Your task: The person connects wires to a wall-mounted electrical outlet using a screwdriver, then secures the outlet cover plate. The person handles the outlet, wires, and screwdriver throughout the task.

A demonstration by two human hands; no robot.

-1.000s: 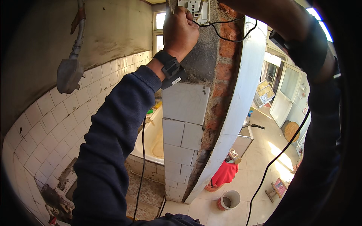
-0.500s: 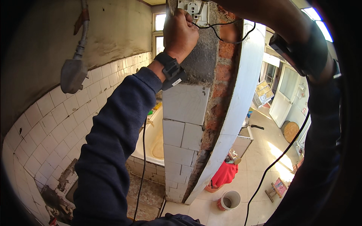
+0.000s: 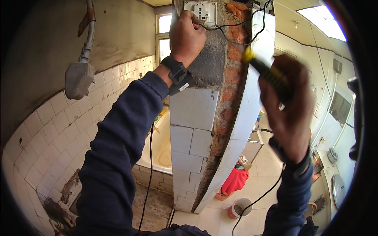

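A white electrical socket point(image 3: 201, 13) with its inner parts exposed is set in the bare upper face of the wall pillar. My left hand point(image 3: 188, 36) is closed in a pinch at the socket's lower left corner; what lies between its fingertips is hidden. From beside those fingers a thin black wire point(image 3: 233, 26) loops to the right across the exposed brick. My right hand point(image 3: 290, 106), blurred by motion, is raised right of the pillar and wrapped round a black-and-yellow screwdriver point(image 3: 271, 76). Its yellow end points up and left toward the brick.
The pillar point(image 3: 193, 108) has white tiles below and broken brick on its right side. A grey plug point(image 3: 78, 80) hangs on a cable at left. Behind the pillar is a bathtub point(image 3: 161, 151). A bucket point(image 3: 240, 208) and a red cloth point(image 3: 235, 181) are on the floor side at right.
My right hand has come down from the top to the right of the pillar, bringing the screwdriver into view. My left hand stays at the socket.
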